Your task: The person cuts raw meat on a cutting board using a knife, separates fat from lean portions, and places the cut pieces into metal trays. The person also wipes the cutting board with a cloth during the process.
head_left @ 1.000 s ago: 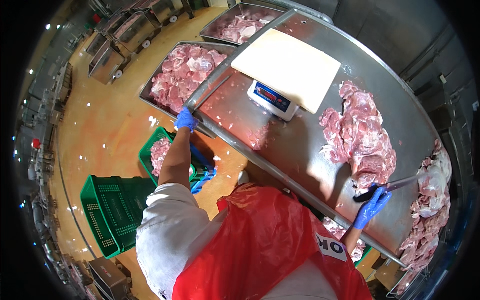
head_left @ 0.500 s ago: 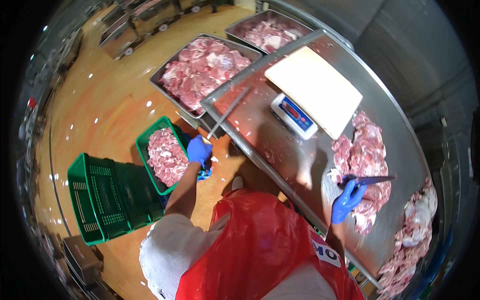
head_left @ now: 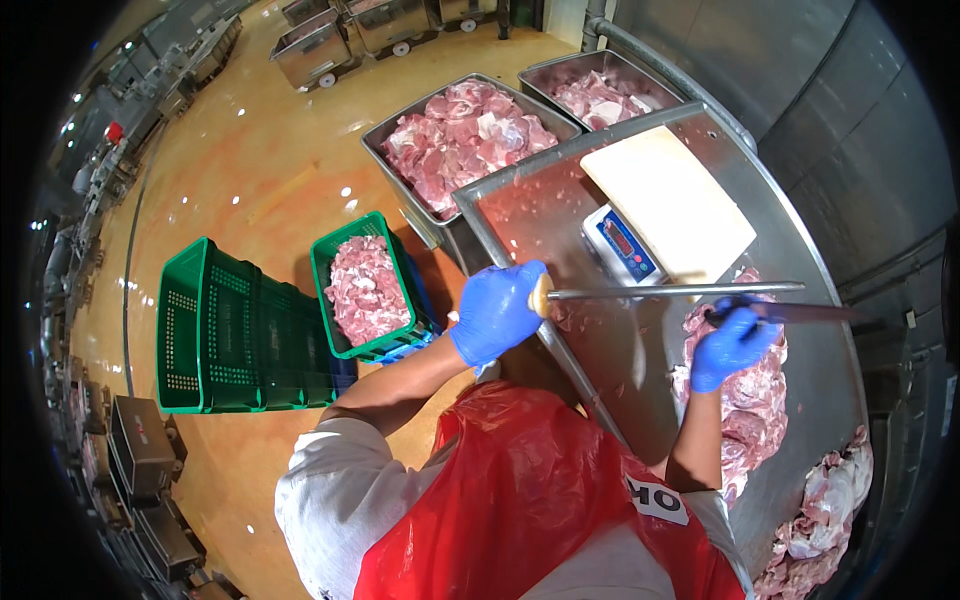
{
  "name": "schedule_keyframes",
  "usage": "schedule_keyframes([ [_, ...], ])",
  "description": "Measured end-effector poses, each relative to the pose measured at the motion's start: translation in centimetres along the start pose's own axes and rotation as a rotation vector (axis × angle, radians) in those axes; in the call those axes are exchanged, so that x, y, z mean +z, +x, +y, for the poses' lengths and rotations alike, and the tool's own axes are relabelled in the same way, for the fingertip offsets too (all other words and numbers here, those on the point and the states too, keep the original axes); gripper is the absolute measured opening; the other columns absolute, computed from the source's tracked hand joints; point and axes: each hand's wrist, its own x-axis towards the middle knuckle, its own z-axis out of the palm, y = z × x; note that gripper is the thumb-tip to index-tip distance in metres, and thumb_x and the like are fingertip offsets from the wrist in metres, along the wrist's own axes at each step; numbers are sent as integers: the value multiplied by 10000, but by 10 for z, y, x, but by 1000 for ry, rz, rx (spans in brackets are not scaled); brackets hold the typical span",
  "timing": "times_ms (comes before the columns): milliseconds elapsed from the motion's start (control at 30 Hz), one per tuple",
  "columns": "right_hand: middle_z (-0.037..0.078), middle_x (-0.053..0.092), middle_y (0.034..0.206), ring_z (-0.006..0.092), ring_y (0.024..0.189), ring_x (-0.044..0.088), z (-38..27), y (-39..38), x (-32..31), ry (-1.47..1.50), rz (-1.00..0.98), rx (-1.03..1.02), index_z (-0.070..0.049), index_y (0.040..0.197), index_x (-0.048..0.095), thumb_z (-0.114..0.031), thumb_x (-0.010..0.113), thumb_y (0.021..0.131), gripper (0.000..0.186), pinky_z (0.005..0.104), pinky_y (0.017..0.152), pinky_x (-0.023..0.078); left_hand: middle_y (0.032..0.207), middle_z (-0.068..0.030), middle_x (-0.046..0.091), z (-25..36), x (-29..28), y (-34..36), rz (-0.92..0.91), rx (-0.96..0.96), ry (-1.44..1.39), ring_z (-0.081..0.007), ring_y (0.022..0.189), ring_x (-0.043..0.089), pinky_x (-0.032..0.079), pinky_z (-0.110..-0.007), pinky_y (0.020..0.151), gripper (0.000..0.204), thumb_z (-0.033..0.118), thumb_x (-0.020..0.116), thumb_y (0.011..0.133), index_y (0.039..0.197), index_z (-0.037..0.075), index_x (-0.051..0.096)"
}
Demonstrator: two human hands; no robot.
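Wrapped round the pale handle of a sharpening steel [head_left: 640,291] is my left hand [head_left: 499,312], in a blue glove. The steel's long rod points right across the metal table. My right hand [head_left: 733,350], gloved in blue too, grips a dark-handled knife [head_left: 790,312] whose blade points right and looks blurred. Rod and blade lie close together in view; whether they touch I cannot tell. Below the right hand, a long piece of raw meat [head_left: 750,410] rests on the table. A scale [head_left: 622,246] with a pale platform stands just beyond the steel.
Two metal tubs [head_left: 372,150] of raw meat stand beyond the table [head_left: 640,400]. More meat [head_left: 825,500] lies at its right edge. On the floor at left are a green crate [head_left: 322,265] filled with meat pieces and an open green crate [head_left: 205,330]. Wheeled carts [head_left: 312,55] stand far back.
My left hand has swung the sharpening steel from beside the green crate to over the table's edge. My right hand has lifted the knife and moved farther from me.
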Motion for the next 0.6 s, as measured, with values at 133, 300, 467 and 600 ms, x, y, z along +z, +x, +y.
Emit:
schedule_keyframes([
  [133, 56, 543, 706, 123, 585, 488, -25, 25, 5, 115, 161, -94, -20, 885, 474, -69, 457, 965, 96, 263, 535, 455, 652, -169, 599, 22, -15, 5, 33, 47, -14, -382, 604, 605, 476, -482, 542, 206, 201, 700, 690, 822, 102, 577],
  [300, 157, 518, 687, 319, 604, 494, 136, -98, -88, -979, -871, -589, -52, 693, 504, -56, 538, 839, 150, 416, 565, 437, 681, -160, 614, 25, -14, 10, 4, 111, 47, -391, 610, 605, 481, -484, 559, 217, 208, 694, 689, 839, 105, 577],
  [467, 117, 528, 730, 275, 604, 508, 89, -60, -76, -752, -445, -427, -5, 822, 515, -23, 497, 910, 92, 377, 578, 463, 701, -157, 627, 16, -13, 14, -23, 59, 24, -385, 624, 613, 488, -472, 583, 201, 222, 671, 712, 857, 108, 590],
  [600, 150, 545, 705, 256, 584, 508, 6, 16, -35, -1, 96, -131, -70, 790, 537, -109, 599, 872, 110, 387, 535, 437, 690, -150, 618, 35, -18, 25, -30, 86, -160, -390, 643, 608, 484, -473, 589, 171, 224, 665, 713, 825, 113, 600],
])
